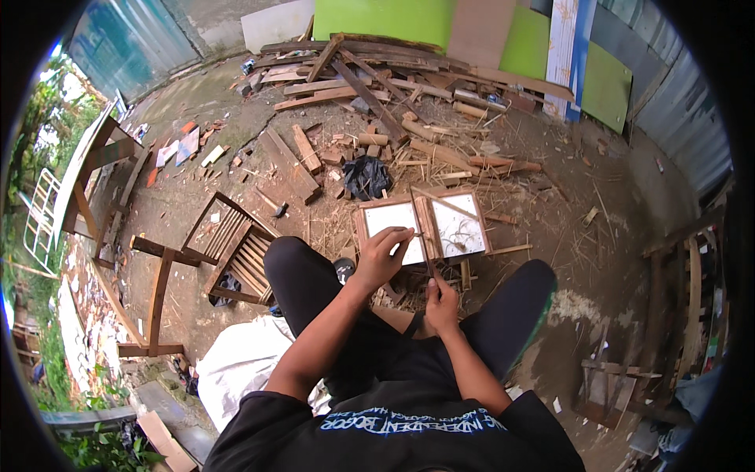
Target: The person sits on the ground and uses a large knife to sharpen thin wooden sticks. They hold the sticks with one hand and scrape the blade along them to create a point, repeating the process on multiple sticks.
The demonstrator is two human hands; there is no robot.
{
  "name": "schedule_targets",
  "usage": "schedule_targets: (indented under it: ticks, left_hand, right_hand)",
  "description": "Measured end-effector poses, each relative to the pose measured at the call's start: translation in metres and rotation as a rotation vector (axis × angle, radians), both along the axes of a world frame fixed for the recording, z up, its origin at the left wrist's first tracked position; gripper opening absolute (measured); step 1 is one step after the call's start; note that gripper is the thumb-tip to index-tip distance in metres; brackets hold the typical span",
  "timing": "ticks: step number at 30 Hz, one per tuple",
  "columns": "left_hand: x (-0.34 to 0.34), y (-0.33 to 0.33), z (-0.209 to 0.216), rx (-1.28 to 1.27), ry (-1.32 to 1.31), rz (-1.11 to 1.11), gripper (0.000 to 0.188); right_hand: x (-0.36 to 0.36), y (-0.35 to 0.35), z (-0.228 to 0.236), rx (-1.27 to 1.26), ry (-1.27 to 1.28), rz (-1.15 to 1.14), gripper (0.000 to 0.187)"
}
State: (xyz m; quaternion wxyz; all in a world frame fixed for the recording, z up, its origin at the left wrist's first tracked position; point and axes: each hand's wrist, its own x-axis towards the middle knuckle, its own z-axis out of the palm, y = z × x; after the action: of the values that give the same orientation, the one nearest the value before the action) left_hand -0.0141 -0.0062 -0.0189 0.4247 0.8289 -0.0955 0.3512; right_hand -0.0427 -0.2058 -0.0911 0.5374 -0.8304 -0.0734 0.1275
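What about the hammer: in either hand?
No, the hammer lies on the ground, apart from the left hand and the right hand.

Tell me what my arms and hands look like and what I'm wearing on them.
Your left hand and right hand are bare, without gloves. No watch or bracelet shows. Your forearms are uncovered below the short, loose black sleeves.

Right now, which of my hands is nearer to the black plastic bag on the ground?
Left. Your left hand is on your side of the black plastic bag; your right hand is farther back, toward your body and farther right.
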Motion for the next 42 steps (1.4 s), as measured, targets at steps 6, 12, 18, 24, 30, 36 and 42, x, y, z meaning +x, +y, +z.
schedule_targets:
  ticks: [6, 12, 18, 24, 30, 36, 42]
  left_hand:
    - [-0.007, -0.006, -0.009, 0.027, -0.005, 0.111, 0.021]
    - [-0.012, -0.038, -0.012, -0.069, 0.055, 0.092, 0.020]
    - [0.001, -0.038, 0.007, -0.073, 0.067, 0.183, 0.016]
    - [0.012, -0.027, 0.001, -0.115, 0.089, 0.177, 0.013]
    - [0.022, -0.016, -0.004, -0.128, 0.056, 0.167, 0.016]
    - [0.026, 0.010, -0.006, -0.077, 0.077, 0.187, 0.016]
    - [0.024, 0.006, -0.009, -0.090, 0.053, 0.186, 0.015]
  right_hand:
    - [0.005, 0.006, 0.044, 0.039, -0.035, 0.001, 0.040]
    - [0.010, -0.021, 0.015, 0.316, 0.277, -0.002, 0.042]
    - [0.014, -0.005, 0.045, 0.041, -0.298, 0.066, 0.041]
    - [0.028, -0.005, 0.027, -0.129, -0.091, 0.065, 0.038]
    - [0.023, -0.009, 0.012, -0.005, -0.068, 0.034, 0.035]
    - [0.023, 0.005, 0.050, -0.047, -0.144, 0.124, 0.039]
    - [0.045, -0.003, 0.051, -0.261, 0.096, 0.135, 0.039]
